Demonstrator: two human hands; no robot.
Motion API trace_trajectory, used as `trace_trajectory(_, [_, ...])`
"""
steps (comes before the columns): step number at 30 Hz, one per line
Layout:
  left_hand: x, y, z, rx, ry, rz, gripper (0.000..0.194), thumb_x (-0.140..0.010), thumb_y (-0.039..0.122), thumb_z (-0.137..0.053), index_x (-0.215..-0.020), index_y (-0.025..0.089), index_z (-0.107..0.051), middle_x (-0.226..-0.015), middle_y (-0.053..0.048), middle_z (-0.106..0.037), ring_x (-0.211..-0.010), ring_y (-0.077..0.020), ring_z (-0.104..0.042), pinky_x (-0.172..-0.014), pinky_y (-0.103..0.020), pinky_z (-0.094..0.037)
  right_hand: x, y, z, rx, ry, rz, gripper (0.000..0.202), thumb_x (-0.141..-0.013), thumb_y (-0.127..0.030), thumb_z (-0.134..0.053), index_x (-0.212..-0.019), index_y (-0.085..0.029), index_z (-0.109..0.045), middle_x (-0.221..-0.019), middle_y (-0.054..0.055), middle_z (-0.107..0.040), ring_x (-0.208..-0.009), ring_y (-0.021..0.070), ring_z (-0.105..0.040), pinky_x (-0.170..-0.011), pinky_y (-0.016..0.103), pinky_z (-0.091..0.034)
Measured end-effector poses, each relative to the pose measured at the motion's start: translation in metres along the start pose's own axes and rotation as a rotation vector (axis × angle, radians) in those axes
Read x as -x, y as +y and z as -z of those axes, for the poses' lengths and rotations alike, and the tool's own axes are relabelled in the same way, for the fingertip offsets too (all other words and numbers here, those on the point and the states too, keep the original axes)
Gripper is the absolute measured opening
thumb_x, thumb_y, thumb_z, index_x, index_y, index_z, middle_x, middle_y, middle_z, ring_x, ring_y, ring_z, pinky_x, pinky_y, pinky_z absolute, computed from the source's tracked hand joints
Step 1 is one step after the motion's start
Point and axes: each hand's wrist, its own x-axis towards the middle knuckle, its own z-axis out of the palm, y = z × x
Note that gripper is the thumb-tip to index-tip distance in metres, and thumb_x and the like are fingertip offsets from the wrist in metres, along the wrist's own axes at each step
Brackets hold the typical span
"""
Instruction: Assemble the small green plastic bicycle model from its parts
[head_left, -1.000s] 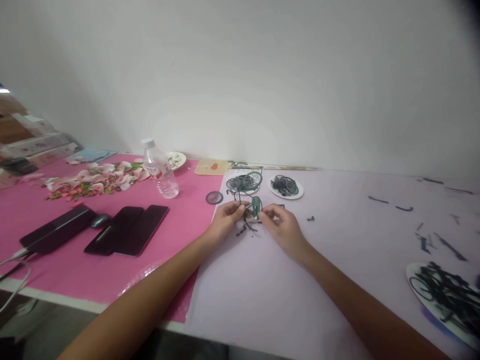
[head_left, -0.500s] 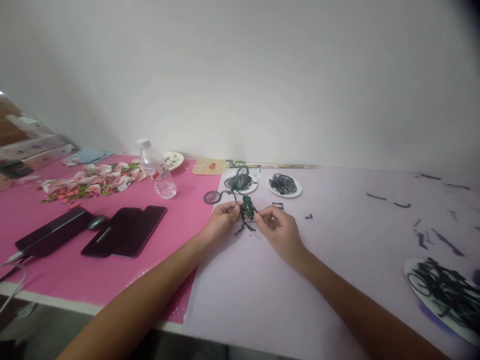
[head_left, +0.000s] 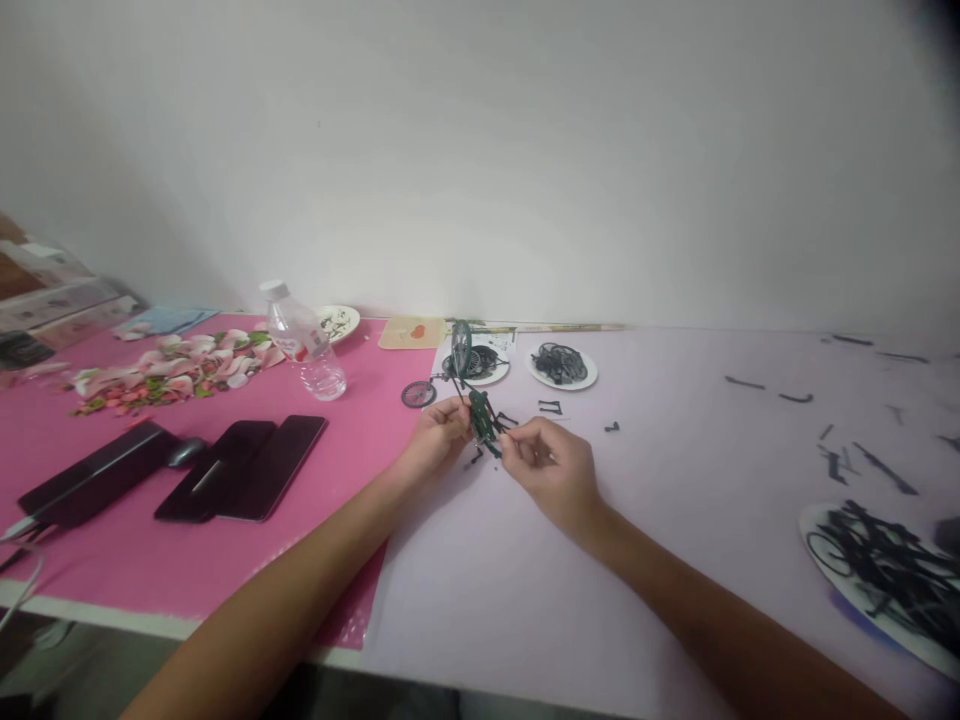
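Between both hands, just above the table, is a dark green miniature bicycle [head_left: 480, 408], with one spoked wheel [head_left: 461, 348] standing at its far end. My left hand [head_left: 441, 436] is closed, pinching the frame from the left with thumb and fingertips. From the right, my right hand [head_left: 551, 465] is closed with its thumb and forefinger at the near end of the bicycle; its fingertips partly hide what they grip. Another dark spoked wheel [head_left: 418, 394] lies just beyond my left hand. A small black bracket-like part [head_left: 550, 407] rests beyond my right hand.
Plates of black parts stand behind [head_left: 592, 372] and at right [head_left: 814, 540], with loose parts [head_left: 885, 468] scattered nearby. On the pink left side are a plastic bottle [head_left: 300, 340], phones [head_left: 271, 468], a black box-shaped device [head_left: 97, 472] and artificial petals [head_left: 180, 365].
The miniature bicycle has turned and tilted between my hands. My right fingertips have shifted lower along it, towards its near end. The whole view has moved slightly.
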Motion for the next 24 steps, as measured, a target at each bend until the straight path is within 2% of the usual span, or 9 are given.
trace_trajectory(7, [0.001,0.005,0.002,-0.02,-0.035,-0.011,0.027,-0.066,0.019,-0.086,-0.068,0.016,-0.06,-0.071,-0.001,-0.064,-0.064,-0.0118,-0.055,-0.067,-0.026,-0.044,0.005,-0.007,0.0,0.132,0.028,0.124,0.008,-0.089,-0.022,-0.068,-0.082,-0.023,-0.066,-0.057,-0.005,-0.054,-0.05,0.0111,-0.049,-0.054,0.025,-0.045])
trace_trajectory(13, [-0.001,0.001,0.009,-0.028,-0.043,-0.047,0.022,-0.068,0.014,-0.082,-0.067,0.016,-0.061,-0.07,-0.001,-0.062,-0.065,-0.0115,-0.053,-0.067,-0.026,-0.042,0.007,-0.001,-0.001,0.267,0.03,0.172,0.012,-0.092,-0.028,-0.065,-0.084,-0.023,-0.073,-0.053,-0.003,-0.059,-0.047,0.0113,-0.052,-0.054,0.025,-0.047])
trace_trajectory(18, [-0.002,-0.001,0.012,-0.029,-0.034,-0.032,0.021,-0.07,0.016,-0.083,-0.07,0.015,-0.062,-0.073,-0.001,-0.065,-0.066,-0.0115,-0.054,-0.068,-0.025,-0.042,0.007,0.004,-0.003,0.37,0.049,0.221,0.014,-0.092,-0.025,-0.065,-0.083,-0.023,-0.076,-0.052,-0.003,-0.061,-0.046,0.011,-0.053,-0.053,0.024,-0.046])
trace_trajectory(24, [-0.002,-0.001,0.01,-0.037,-0.025,-0.035,0.025,-0.066,0.016,-0.085,-0.067,0.016,-0.059,-0.073,-0.001,-0.065,-0.065,-0.0117,-0.054,-0.067,-0.026,-0.043,0.007,0.008,-0.004,0.344,0.061,0.235,0.014,-0.091,-0.023,-0.065,-0.083,-0.022,-0.076,-0.052,-0.003,-0.06,-0.046,0.0107,-0.052,-0.053,0.024,-0.046])
